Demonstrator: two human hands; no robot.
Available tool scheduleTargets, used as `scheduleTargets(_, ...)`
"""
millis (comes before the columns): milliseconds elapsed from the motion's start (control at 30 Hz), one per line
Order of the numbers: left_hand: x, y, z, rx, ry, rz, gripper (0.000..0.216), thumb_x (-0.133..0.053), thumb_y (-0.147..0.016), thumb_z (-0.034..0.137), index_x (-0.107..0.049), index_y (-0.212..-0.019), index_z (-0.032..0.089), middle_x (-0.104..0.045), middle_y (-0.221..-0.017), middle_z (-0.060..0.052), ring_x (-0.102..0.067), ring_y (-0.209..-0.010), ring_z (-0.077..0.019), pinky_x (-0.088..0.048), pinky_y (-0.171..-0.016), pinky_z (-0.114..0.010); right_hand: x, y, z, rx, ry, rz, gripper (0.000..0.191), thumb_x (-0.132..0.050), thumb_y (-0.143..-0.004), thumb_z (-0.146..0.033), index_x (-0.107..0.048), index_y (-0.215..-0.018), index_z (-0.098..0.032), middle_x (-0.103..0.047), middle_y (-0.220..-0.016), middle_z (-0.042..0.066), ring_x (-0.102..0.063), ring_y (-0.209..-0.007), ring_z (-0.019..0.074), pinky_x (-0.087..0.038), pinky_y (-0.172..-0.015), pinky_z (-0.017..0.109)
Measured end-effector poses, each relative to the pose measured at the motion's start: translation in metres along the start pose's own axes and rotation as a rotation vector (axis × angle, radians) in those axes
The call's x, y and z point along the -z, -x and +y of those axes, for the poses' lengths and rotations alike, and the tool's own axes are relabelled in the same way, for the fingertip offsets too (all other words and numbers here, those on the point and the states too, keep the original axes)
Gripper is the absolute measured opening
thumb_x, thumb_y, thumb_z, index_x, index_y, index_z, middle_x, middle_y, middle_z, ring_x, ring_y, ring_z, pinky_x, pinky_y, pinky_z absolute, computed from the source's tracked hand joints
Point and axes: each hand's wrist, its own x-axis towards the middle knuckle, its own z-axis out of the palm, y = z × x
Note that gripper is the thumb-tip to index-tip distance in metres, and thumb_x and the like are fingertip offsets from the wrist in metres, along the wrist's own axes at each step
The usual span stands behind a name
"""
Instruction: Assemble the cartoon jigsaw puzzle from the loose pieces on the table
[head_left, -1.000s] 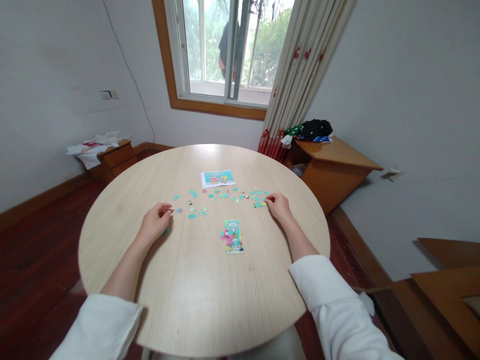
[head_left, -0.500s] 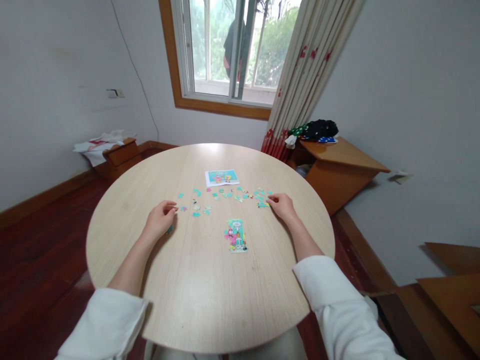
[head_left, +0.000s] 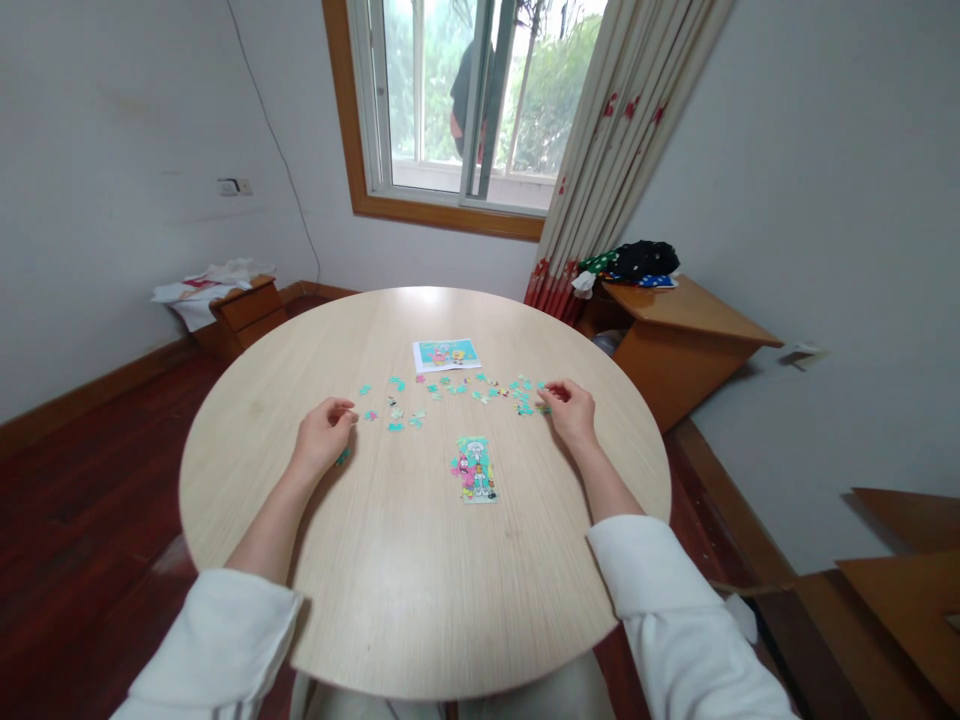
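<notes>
Right hand (head_left: 573,414) slightly farther right, puzzle pieces (head_left: 524,409) beside its fingers (head_left: 557,388).

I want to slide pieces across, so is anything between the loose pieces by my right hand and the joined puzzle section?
Nothing visible stands in the way: only tabletop lies between those loose pieces and the joined section. Your right hand is to the right of that path.

Loose jigsaw pieces (head_left: 396,427), mostly teal (a few show pink), lie scattered between the left hand (head_left: 324,435) and the right hand (head_left: 571,412), many by the right fingertips. Nearer the person, a joined section (head_left: 478,470) lies flat, a pale cartoon figure mid-panel, a pink one at left.
</notes>
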Motion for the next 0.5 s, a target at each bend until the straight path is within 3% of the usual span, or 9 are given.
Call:
scheduleTargets(200, 0.0, 0.006, 0.008, -0.069, 0.011, 0.073, 0.025, -0.05, -0.068, 0.033, -0.063, -0.081, 0.016, -0.066, -0.07, -0.004, -0.06, -0.065, -0.0182, -0.047, -0.066, -0.03, -0.033, 0.024, -0.026, -0.022, -0.213, -0.27, 0.037, -0.073, -0.059, -0.049, -0.066, -0.069, -0.015, -0.066, -0.069, 0.005, -0.061, -0.065, 0.0162, -0.051, -0.065, 0.033)
scheduleTargets(500, -0.008, 0.017, 0.027, -0.135, 0.059, 0.048, 0.018, -0.052, -0.07, 0.032, -0.061, -0.074, 0.017, -0.066, -0.069, -0.002, -0.058, -0.064, -0.0162, -0.046, -0.066, -0.027, -0.045, 0.04, -0.04, -0.175, -0.395, -0.407, 0.034, -0.076, -0.055, -0.04, -0.071, -0.078, -0.015, -0.07, -0.075, 0.005, -0.064, -0.068, 0.016, -0.053, -0.072, 0.036)
